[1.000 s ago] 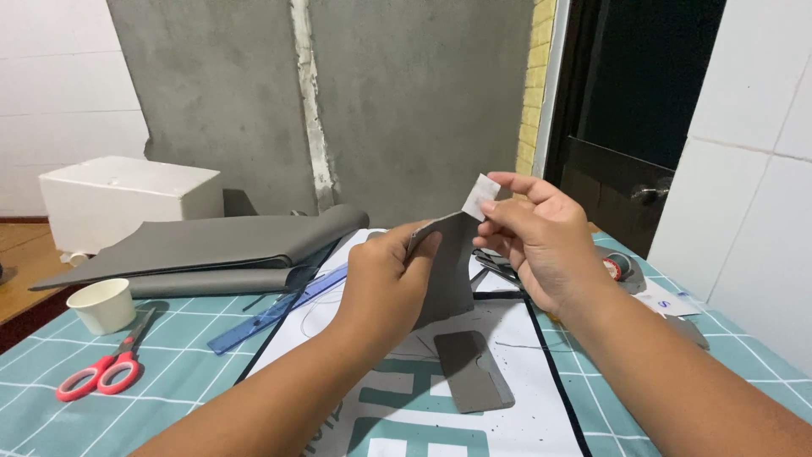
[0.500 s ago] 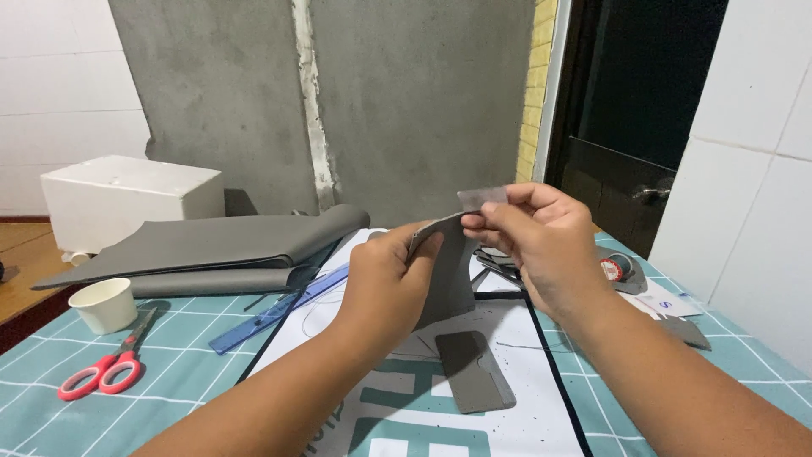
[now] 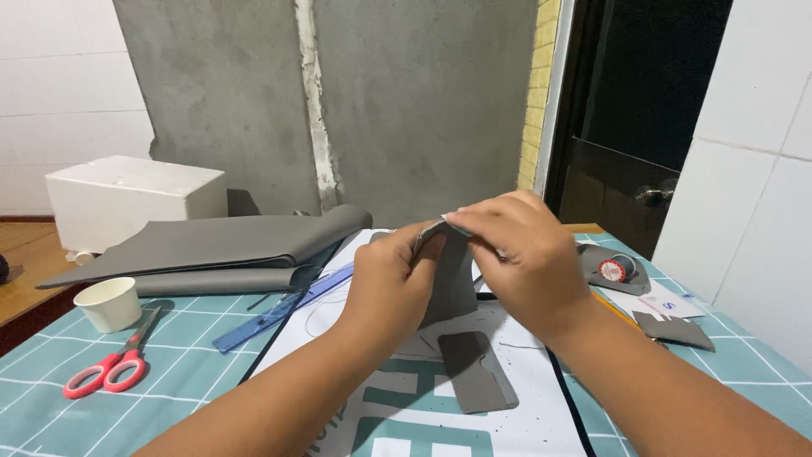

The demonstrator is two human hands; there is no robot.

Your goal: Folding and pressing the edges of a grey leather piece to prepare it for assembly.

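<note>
Both hands meet above the middle of the counter [image 3: 211,389], pinching one grey leather piece [image 3: 452,283] between them. The left hand [image 3: 393,283] grips its near edge with thumb and fingers closed on it; the right hand [image 3: 524,262] curls over the top edge, fingertips pressed to the fold. The piece hangs upright over a white printed sheet [image 3: 541,415], where a smaller grey cut-out [image 3: 478,372] lies flat. Red-handled scissors [image 3: 110,368], a paper cup [image 3: 107,303] and a blue ruler [image 3: 283,309] lie to the left.
</note>
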